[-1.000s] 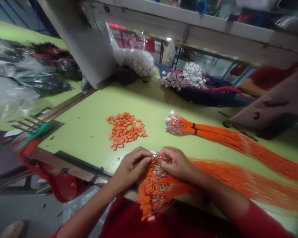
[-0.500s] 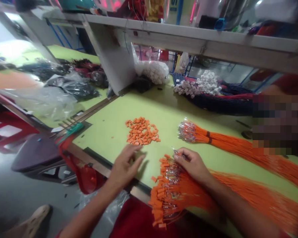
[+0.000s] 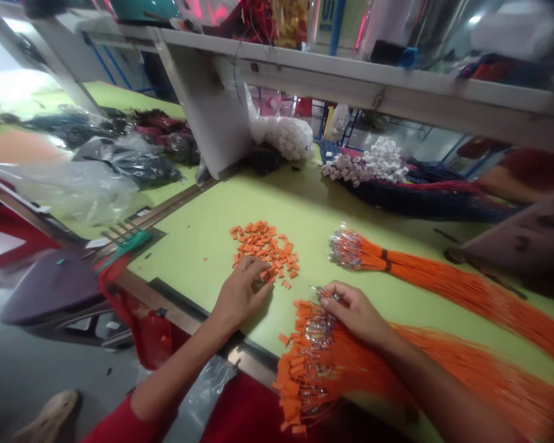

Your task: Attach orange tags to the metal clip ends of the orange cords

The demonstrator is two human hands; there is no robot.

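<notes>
My left hand reaches over the near edge of a pile of small orange plastic tabs on the green tabletop. Its thumb and fingers are apart, with the fingertips at the tabs. Closed around orange cords with shiny metal ends, my right hand has a metal tip poking out past its thumb. Beneath and beside it spreads a bundle of orange cords. Many of these cords have orange tabs at their ends, close to the table's front edge.
A tied bundle of orange cords with bare metal ends lies on the right. Farther back are dark cords with white ends and a clear bag of white pieces. A grey shelf spans above. Another person's arm shows at right.
My left hand has moved forward to the pile of tabs, and a few tabs at its near edge have shifted. My right hand keeps its grip, slightly lower in view.
</notes>
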